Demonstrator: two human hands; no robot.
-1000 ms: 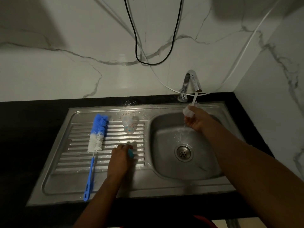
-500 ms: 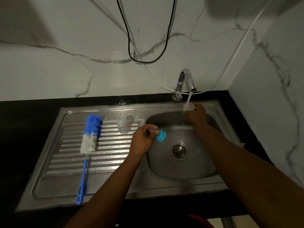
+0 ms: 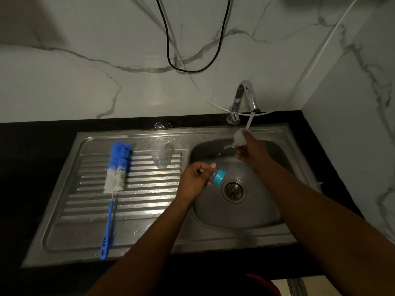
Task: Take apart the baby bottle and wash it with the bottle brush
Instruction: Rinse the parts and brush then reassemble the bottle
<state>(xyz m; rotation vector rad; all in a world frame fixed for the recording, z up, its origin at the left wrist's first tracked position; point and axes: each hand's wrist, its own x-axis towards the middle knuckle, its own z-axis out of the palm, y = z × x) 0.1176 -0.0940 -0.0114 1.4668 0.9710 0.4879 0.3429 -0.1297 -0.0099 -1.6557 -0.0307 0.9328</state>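
My left hand (image 3: 195, 181) grips a small clear part with a teal screw ring (image 3: 219, 177), held over the left side of the sink basin (image 3: 245, 216). My right hand (image 3: 252, 151) holds a translucent white bottle piece (image 3: 239, 137) under the running stream from the tap (image 3: 245, 97). The clear baby bottle body (image 3: 160, 155), printed with small coloured shapes, stands on the ribbed drainboard (image 3: 89, 210). The bottle brush (image 3: 116, 182), blue and white bristles on a blue handle, lies on the drainboard to the left, untouched.
The drain (image 3: 233, 191) sits mid-basin, just right of the teal ring. A black counter (image 3: 32, 167) surrounds the steel sink. A black cable (image 3: 171, 60) and a white hose (image 3: 320, 50) hang on the marble wall; a side wall closes the right.
My left hand picked the teal-ringed part up off the drainboard and carried it right, over the basin. My right hand stays under the running water.
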